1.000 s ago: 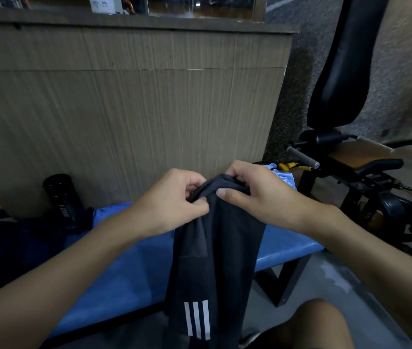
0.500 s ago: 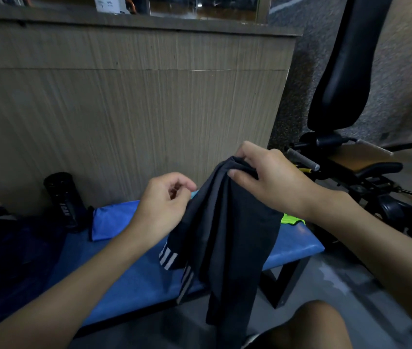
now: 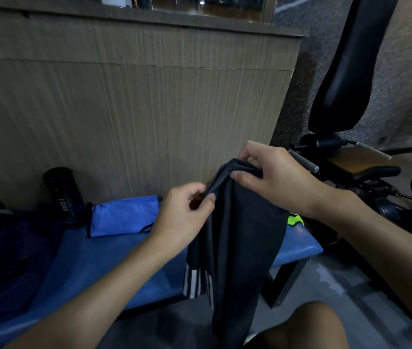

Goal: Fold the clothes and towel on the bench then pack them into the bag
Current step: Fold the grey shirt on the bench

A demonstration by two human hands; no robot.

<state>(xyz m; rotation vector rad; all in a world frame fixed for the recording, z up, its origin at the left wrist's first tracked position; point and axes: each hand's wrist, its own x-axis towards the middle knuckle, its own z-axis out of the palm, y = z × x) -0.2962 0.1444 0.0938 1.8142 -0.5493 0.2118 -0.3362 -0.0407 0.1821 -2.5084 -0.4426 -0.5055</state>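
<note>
A dark grey garment [image 3: 237, 238] with white stripes near its lower hem hangs in the air over the front of the blue bench [image 3: 104, 263]. My right hand [image 3: 272, 180] pinches its top edge. My left hand [image 3: 184, 217] pinches the garment's left edge a little lower. A folded blue cloth [image 3: 124, 216] lies on the bench by the wall. A dark blue bag [image 3: 11, 258] sits at the bench's left end. A neon yellow-green cloth [image 3: 295, 220] peeks out behind the garment at the right end.
A black bottle [image 3: 64, 195] stands on the bench against the wooden panel wall [image 3: 137, 109]. A black exercise machine [image 3: 345, 71] with bars fills the right side. My knee [image 3: 308, 326] shows at the bottom above the concrete floor.
My right hand lifted the garment's top up and to the right. My left hand left the top, slid down the left edge and pinches it there. The striped hem rose.
</note>
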